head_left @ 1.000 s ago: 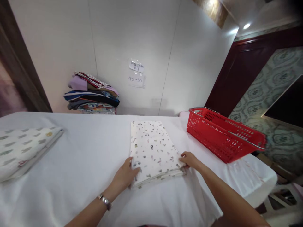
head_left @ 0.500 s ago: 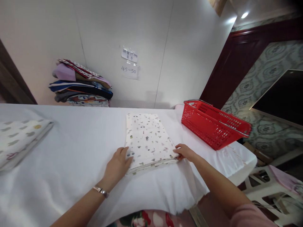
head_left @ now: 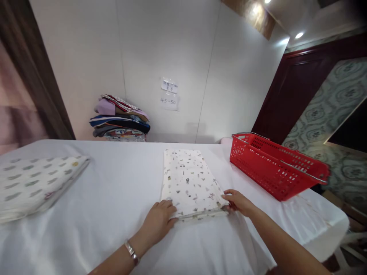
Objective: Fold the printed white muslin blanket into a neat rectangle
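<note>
A folded white cloth with small grey, green and brown motifs lies flat in the middle of the table. My left hand, with a silver bracelet at the wrist, is at its near left corner, the edge between thumb and fingers. At the near right corner my right hand pinches the cloth's layers, the thumb on top and the other fingers partly hidden underneath. Off to the left lies another folded white cloth with grey cloud-like shapes, apart from both hands.
A red plastic basket with metal handles stands on the right of the white-covered table. At the back left, a stack of folded clothes rests against the white wall. Handwritten paper labels are stuck on that wall.
My view has tilted up and turned a little left, so everything sits lower and further right. Both hands stay at the folded cloth's near corners; the cloth looks unchanged.
</note>
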A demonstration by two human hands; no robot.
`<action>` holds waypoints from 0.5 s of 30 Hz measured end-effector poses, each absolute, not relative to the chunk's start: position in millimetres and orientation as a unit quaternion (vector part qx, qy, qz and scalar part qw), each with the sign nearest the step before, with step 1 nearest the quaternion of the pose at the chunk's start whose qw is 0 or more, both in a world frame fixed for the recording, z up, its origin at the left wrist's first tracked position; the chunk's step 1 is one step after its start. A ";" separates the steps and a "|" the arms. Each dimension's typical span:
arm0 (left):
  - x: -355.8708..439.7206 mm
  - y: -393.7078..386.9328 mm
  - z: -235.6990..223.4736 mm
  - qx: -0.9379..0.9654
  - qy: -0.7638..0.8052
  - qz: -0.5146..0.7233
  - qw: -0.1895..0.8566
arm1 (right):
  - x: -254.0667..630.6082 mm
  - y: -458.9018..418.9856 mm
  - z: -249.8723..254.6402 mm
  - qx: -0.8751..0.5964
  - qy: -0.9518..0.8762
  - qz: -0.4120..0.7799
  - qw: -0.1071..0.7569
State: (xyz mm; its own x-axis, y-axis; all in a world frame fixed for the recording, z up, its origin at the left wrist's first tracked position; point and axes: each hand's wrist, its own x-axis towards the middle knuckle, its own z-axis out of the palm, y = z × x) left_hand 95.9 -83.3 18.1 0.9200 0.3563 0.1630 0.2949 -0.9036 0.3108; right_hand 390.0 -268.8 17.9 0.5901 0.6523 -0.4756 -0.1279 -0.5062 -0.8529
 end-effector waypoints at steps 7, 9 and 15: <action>88.3 -85.4 23.4 0.976 0.154 0.102 0.111 | 387.4 -271.7 24.6 -0.776 -0.196 0.410 0.438; 84.7 -85.4 21.9 0.978 0.153 0.101 0.094 | 383.5 -272.2 22.7 -0.793 -0.211 0.410 0.398; 75.1 -89.0 13.6 0.978 0.157 0.087 0.102 | 378.8 -265.8 5.8 -0.867 -0.255 0.342 0.257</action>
State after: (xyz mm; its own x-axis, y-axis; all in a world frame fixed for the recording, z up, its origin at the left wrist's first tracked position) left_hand 75.1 -89.0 13.6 0.9356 0.3251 0.1377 0.2895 -0.9297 0.2278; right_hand 378.8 -265.8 5.8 0.6361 0.6184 -0.4615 0.2664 -0.7373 -0.6209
